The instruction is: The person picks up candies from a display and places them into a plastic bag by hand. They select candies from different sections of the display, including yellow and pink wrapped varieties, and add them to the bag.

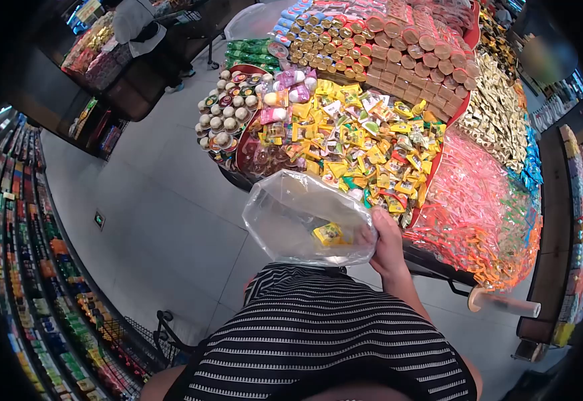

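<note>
My right hand (389,242) is closed on the right edge of a clear plastic bag (281,227), thumb outside and fingers partly seen through the film. The bag's mouth gapes wide in front of my body. Inside the bag lies a yellow-wrapped candy (328,234). Just beyond the bag is a heap of yellow-wrapped candies (345,137) in a red-edged section of the display. My left hand does not show.
Chocolate-brown round and block packs (418,67) are stacked behind. Pink-wrapped sweets (468,184) fill the right side. White-topped round sweets (228,113) sit at left. A clear roll (512,304) juts out low right. Shelves (44,267) curve along the left; a person (137,30) stands far back.
</note>
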Demonstrator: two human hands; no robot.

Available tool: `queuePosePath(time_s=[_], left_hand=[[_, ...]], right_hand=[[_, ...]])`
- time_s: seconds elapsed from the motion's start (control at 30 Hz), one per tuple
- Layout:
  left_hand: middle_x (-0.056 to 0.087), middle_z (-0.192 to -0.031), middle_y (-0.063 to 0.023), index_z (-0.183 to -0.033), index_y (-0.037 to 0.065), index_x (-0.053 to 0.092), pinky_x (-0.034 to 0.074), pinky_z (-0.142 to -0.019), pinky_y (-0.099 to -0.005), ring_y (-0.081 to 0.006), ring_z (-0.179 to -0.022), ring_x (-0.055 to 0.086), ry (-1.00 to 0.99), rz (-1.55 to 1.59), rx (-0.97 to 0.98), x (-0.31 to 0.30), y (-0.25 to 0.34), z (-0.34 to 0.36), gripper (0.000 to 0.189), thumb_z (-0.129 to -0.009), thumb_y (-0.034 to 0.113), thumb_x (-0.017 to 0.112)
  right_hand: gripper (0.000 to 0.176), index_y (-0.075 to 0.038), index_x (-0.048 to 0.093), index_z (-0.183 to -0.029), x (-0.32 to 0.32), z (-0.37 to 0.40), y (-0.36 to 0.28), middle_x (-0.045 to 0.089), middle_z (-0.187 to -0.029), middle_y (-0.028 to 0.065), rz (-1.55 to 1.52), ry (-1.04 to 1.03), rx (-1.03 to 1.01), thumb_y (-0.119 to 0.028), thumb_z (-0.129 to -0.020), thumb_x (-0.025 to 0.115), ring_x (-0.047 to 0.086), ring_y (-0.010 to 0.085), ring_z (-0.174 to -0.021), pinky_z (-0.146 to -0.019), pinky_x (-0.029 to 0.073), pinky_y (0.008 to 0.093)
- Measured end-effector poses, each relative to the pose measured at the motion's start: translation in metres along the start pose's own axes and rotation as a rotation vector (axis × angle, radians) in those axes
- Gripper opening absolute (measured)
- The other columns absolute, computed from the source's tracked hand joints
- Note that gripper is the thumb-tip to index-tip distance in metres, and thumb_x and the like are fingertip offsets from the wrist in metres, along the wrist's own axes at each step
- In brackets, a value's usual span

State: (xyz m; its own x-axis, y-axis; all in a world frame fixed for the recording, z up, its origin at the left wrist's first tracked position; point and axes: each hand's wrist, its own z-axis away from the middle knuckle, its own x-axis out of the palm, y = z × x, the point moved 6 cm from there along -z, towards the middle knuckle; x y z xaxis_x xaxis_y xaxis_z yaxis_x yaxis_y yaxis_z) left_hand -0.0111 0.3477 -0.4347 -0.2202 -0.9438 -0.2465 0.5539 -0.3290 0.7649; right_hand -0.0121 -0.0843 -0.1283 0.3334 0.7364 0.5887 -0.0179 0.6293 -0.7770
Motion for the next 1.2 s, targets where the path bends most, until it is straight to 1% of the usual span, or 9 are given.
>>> queuePosePath(time_s=[0.33, 0.4, 0.47, 0.57, 0.63, 0.73, 0.9, 0.97, 1.2], left_hand=[[0.067, -0.09, -0.0064, -0.102, 0.003, 0.065, 0.049, -0.066, -0.0314, -0.0132, -0.077, 0.061, 0.127, -0.282, 0.194, -0.013, 0.026, -0.023, 0.021, -0.095, 0.02, 0.055], [0.062, -0.081, -0.0037, -0.094, 0.006, 0.061, 0.046, -0.064, -0.0307, -0.0127, -0.071, 0.057, 0.2, 0.153, 0.08, -0.016, 0.112, -0.005, 0.021, -0.097, 0.025, 0.052], [0.055, -0.075, -0.0013, -0.092, 0.008, 0.057, 0.044, -0.063, -0.0285, -0.0123, -0.066, 0.053, 0.009, 0.491, 0.095, -0.007, 0.19, 0.001, 0.026, -0.098, 0.032, 0.051], [0.054, -0.074, -0.0001, -0.095, 0.008, 0.056, 0.043, -0.062, -0.0265, -0.0105, -0.067, 0.051, -0.102, 0.549, 0.171, 0.018, 0.287, 0.031, 0.026, -0.1, 0.033, 0.051], [0.052, -0.072, 0.0017, -0.092, 0.009, 0.055, 0.041, -0.058, -0.0233, -0.008, -0.063, 0.049, -0.172, 0.269, 0.419, 0.031, 0.319, 0.036, 0.025, -0.103, 0.03, 0.049], [0.049, -0.068, 0.0027, -0.09, 0.009, 0.053, 0.037, -0.051, -0.0222, -0.006, -0.055, 0.044, -0.236, 0.246, 0.387, 0.038, 0.324, 0.029, 0.025, -0.105, 0.027, 0.046], [0.043, -0.061, 0.0039, -0.086, 0.009, 0.051, 0.033, -0.044, -0.0223, -0.0053, -0.049, 0.039, -0.511, 0.463, 0.163, 0.043, 0.303, 0.008, 0.032, -0.105, 0.034, 0.044], [0.04, -0.06, 0.0046, -0.084, 0.01, 0.049, 0.032, -0.042, -0.0218, -0.0054, -0.047, 0.037, -0.556, 0.469, 0.121, 0.041, 0.294, -0.001, 0.035, -0.105, 0.037, 0.043], [0.048, -0.063, 0.0046, -0.093, 0.007, 0.057, 0.033, -0.049, -0.0222, -0.0048, -0.053, 0.041, -0.724, 0.22, 0.209, 0.029, 0.285, -0.016, 0.025, -0.102, 0.03, 0.053]], right_hand=[[0.027, -0.011, 0.045, -0.086, 0.013, -0.005, 0.023, 0.046, -0.067, -0.0002, 0.029, -0.08, 0.062, -0.032, -0.102, 0.048, 0.044, 0.0105, -0.056, -0.051, 0.037, 0.0256], [0.027, -0.011, 0.045, -0.086, 0.013, -0.007, 0.031, 0.046, -0.067, -0.0002, 0.069, -0.069, 0.073, -0.033, -0.102, 0.048, 0.044, 0.0103, -0.057, -0.052, 0.037, 0.0253], [0.028, -0.01, 0.046, -0.085, 0.018, -0.007, 0.037, 0.045, -0.067, -0.0009, 0.135, -0.077, 0.084, -0.032, -0.102, 0.048, 0.043, 0.0093, -0.059, -0.055, 0.036, 0.0241], [0.026, -0.01, 0.046, -0.086, 0.02, -0.009, 0.045, 0.045, -0.068, -0.0013, 0.278, -0.053, 0.039, -0.03, -0.103, 0.047, 0.041, 0.0088, -0.061, -0.057, 0.034, 0.0232], [0.023, -0.01, 0.052, -0.087, 0.019, -0.008, 0.052, 0.047, -0.07, -0.0048, 0.242, -0.059, 0.032, -0.026, -0.103, 0.049, 0.042, 0.0053, -0.063, -0.058, 0.034, 0.0229], [0.024, -0.01, 0.054, -0.086, 0.021, -0.006, 0.048, 0.047, -0.071, -0.0062, 0.535, 0.003, -0.161, -0.027, -0.103, 0.049, 0.041, 0.0035, -0.062, -0.057, 0.033, 0.0218], [0.025, -0.011, 0.056, -0.088, 0.004, 0.005, 0.082, 0.049, -0.072, -0.0083, 0.408, 0.289, 0.058, -0.029, -0.104, 0.048, 0.04, 0.0017, -0.062, -0.055, 0.033, 0.0208], [0.025, -0.011, 0.056, -0.091, -0.002, 0.009, 0.098, 0.05, -0.078, -0.0084, 0.404, 0.242, 0.138, -0.031, -0.104, 0.048, 0.044, 0.0022, -0.073, -0.065, 0.037, 0.0204], [0.029, -0.009, 0.058, -0.095, 0.009, 0.017, 0.14, 0.053, -0.079, -0.0065, 0.416, 0.405, 0.104, -0.032, -0.105, 0.045, 0.046, 0.0039, -0.069, -0.062, 0.038, 0.0222]])
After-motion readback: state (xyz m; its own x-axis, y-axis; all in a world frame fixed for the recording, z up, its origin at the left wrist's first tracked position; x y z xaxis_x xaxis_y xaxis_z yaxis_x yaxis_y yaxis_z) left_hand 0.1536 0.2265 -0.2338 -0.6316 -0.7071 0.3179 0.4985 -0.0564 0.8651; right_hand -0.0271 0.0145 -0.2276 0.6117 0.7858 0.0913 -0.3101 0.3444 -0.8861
